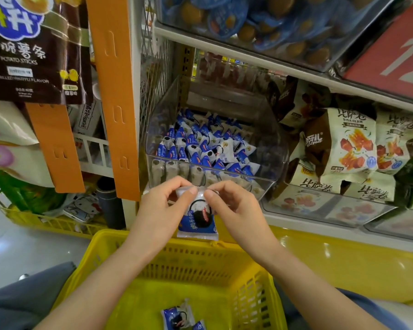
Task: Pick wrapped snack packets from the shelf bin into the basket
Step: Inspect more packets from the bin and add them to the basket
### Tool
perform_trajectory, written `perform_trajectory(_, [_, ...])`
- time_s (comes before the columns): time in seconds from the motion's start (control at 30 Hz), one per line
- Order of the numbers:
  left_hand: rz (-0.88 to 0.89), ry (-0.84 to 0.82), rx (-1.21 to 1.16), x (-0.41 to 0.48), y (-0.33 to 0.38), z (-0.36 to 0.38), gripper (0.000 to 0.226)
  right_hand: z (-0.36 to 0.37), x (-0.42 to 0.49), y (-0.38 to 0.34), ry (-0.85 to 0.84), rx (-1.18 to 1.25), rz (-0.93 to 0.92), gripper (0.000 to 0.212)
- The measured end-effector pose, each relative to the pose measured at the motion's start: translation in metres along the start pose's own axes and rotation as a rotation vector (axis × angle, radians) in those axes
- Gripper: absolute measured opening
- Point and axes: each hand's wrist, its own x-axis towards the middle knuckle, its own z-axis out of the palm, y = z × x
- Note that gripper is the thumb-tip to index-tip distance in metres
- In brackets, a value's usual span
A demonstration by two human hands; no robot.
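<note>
Pinching the top edge of 1 blue-and-white snack packet [198,222] between thumbs and forefingers, the left hand [157,210] and right hand [234,210] hold it just below the front lip of the clear bin [269,151], over the far rim of the yellow basket [100,246]. Like packets [200,144] fill the bin; 2 loose packets [178,315] lie on the basket floor below it, with open room around them. Left of the bin a brown bag [34,55] reads "POTATO STICKS"; right of it, cream bags [353,144] read "BISAJUAN"
</note>
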Motion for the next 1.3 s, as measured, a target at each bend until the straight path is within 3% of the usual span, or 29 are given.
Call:
perform_trajectory(0.13, [-0.019,-0.058,-0.015,-0.002,0.000,0.002,0.016,0.000,-0.002,0.002,0.023,-0.138,-0.074,0.008])
perform_trajectory(0.3, [-0.134,-0.095,-0.088,0.001,-0.005,0.000,0.020,-0.003,-0.005,0.007,0.071,-0.564,-0.408,0.013])
perform_trajectory(0.43, [-0.190,-0.006,0.001,0.000,-0.009,0.003,0.009,-0.004,-0.002,0.008,0.174,-0.475,-0.351,0.009])
perform_trajectory(0.53, [-0.275,0.020,0.075,0.001,-0.009,0.000,0.018,-0.006,0.002,0.007,0.280,-0.312,-0.295,0.005])
perform_trajectory(0.67, [-0.551,-0.098,-0.391,0.003,0.002,-0.005,0.046,-0.007,-0.001,0.006,0.176,-0.328,-0.459,0.009])
perform_trajectory(0.77, [-0.511,-0.113,-0.648,-0.001,0.007,-0.010,0.040,-0.005,-0.005,0.006,0.006,-0.467,-0.604,0.015])
perform_trajectory(0.83, [-0.437,-0.088,-0.616,-0.003,0.009,-0.013,0.030,-0.002,-0.006,0.004,-0.059,-0.500,-0.627,0.020])
perform_trajectory(0.93, [-0.376,-0.041,-0.503,-0.005,0.010,-0.014,0.025,0.003,-0.010,-0.002,0.002,-0.349,-0.456,0.039])
perform_trajectory(1.03, [-0.324,-0.042,-0.421,-0.006,0.009,-0.014,0.024,0.006,-0.009,-0.008,0.061,0.028,-0.111,0.044])
perform_trajectory(1.2, [-0.257,-0.081,-0.327,-0.007,0.005,-0.010,0.023,0.004,-0.001,-0.008,-0.081,0.455,0.220,0.029])
perform_trajectory(1.3, [-0.092,0.029,-0.016,-0.008,0.000,-0.005,0.033,0.006,0.000,-0.007,-0.080,0.482,0.250,0.020])
